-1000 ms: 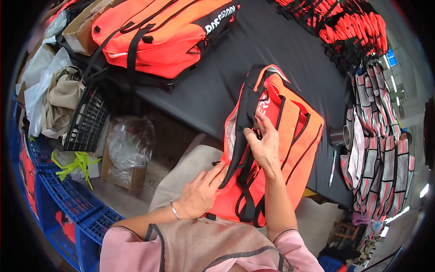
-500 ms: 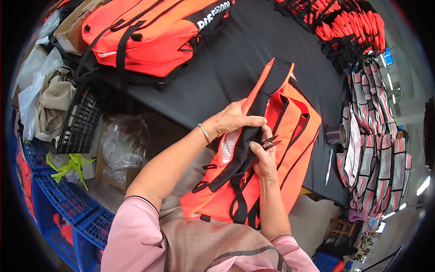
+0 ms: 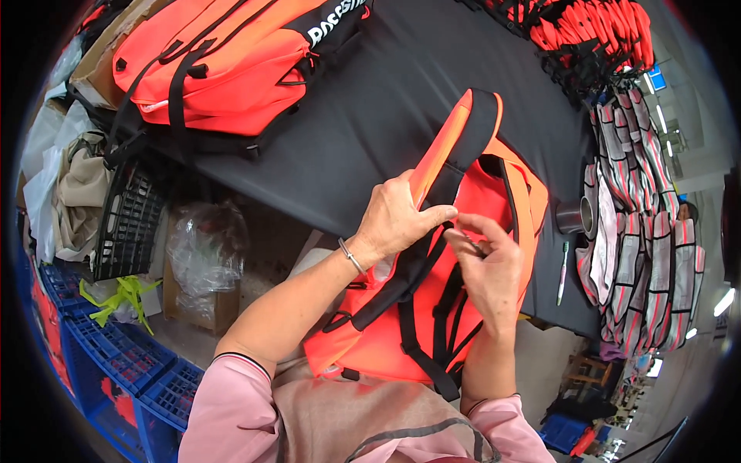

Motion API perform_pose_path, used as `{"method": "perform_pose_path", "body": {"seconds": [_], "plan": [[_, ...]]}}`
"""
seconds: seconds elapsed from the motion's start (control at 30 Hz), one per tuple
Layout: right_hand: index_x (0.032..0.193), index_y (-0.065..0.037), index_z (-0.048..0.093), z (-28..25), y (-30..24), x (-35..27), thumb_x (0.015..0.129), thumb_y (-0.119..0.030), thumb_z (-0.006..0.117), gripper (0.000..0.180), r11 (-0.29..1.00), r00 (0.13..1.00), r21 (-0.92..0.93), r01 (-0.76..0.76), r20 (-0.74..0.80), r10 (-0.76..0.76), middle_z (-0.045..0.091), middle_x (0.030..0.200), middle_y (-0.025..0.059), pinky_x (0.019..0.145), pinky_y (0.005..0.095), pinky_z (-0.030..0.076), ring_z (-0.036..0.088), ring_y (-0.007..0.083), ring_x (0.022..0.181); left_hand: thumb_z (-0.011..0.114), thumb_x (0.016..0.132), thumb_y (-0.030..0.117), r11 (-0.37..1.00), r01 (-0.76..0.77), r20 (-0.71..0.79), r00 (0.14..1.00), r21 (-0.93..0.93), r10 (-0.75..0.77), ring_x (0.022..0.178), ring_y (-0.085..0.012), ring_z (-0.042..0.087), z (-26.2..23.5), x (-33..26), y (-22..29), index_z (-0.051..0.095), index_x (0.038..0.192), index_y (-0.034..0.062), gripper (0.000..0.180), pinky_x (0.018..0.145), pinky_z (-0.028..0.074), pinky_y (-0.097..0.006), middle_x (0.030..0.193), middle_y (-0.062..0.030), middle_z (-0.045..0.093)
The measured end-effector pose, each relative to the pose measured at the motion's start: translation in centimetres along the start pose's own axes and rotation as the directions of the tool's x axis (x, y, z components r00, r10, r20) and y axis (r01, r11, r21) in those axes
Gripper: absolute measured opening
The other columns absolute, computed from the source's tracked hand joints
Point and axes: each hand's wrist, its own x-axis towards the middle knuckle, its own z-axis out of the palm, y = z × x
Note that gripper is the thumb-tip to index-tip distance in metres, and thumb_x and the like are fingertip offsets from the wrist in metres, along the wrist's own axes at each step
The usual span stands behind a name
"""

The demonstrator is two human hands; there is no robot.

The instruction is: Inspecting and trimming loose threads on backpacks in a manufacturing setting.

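An orange and black backpack (image 3: pixel 334 349) rests against my apron and on the edge of the black-covered table, its straps hanging loose and its inside partly showing. My left hand (image 3: pixel 391 218) is closed on the black-trimmed edge of the bag, thumb pointing right. Close beside that thumb, my right hand (image 3: pixel 492 270) has its fingers curled round small dark thread snips (image 3: pixel 480 248). Most of the snips is hidden by the fingers. The right fingertips are near the black trim; whether they pinch it or a thread, I cannot make out.
Another orange backpack (image 3: pixel 224 77) lies at the far left of the black table (image 3: pixel 363 131). Bundled orange straps (image 3: pixel 594 38) and grey striped pieces (image 3: pixel 648 262) line the right side, near a metal cup (image 3: pixel 571 217) and a toothbrush (image 3: pixel 563 272). Blue crates (image 3: pixel 116 339) stand at left.
My right hand has risen and turned over beside the left thumb, hiding the snip blades that showed before. The bag's flap has opened wider, and the view has shifted slightly.
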Motion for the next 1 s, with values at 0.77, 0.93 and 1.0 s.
{"method": "perform_pose_path", "body": {"seconds": [0.77,0.93,1.0], "plan": [[0.102,0.001,0.063,-0.5,-2.1,4.8,0.087,-0.005,0.07,0.017,0.971,0.978,0.166,0.174,0.084,-0.189,0.064,0.092,0.009,0.078,0.0349,0.051,0.063,0.0207,0.086,0.084,0.074,0.029,0.994,0.018,-0.033,0.999,0.112,-0.014,0.078,-0.0346,0.071,-0.2,-1.0,-0.7,0.06,0.102,-0.0062,0.051,0.07,0.057,-0.04,0.081,-0.0219,0.069],[0.108,0.0,0.062,-1.0,1.2,4.1,0.09,-0.013,0.071,0.024,0.991,0.988,-0.012,0.132,-0.073,-0.133,0.067,0.1,0.0085,0.078,0.032,0.052,0.066,0.02,0.09,0.086,0.073,0.03,1.0,-0.002,-0.047,0.999,0.01,0.002,0.081,-0.0311,0.072,-0.1,-1.0,-0.9,0.061,0.106,-0.0065,0.055,0.075,0.056,-0.037,0.084,-0.0195,0.071],[0.104,-0.002,0.064,-0.6,1.6,3.8,0.088,-0.015,0.073,0.023,0.957,0.964,-0.177,0.232,-0.09,-0.25,0.069,0.097,0.0082,0.075,0.0332,0.053,0.066,0.0228,0.088,0.086,0.073,0.03,0.999,-0.001,-0.032,0.999,-0.05,-0.001,0.081,-0.0288,0.072,0.0,-0.9,-0.8,0.061,0.107,-0.0065,0.056,0.075,0.056,-0.037,0.085,-0.019,0.071]]}}
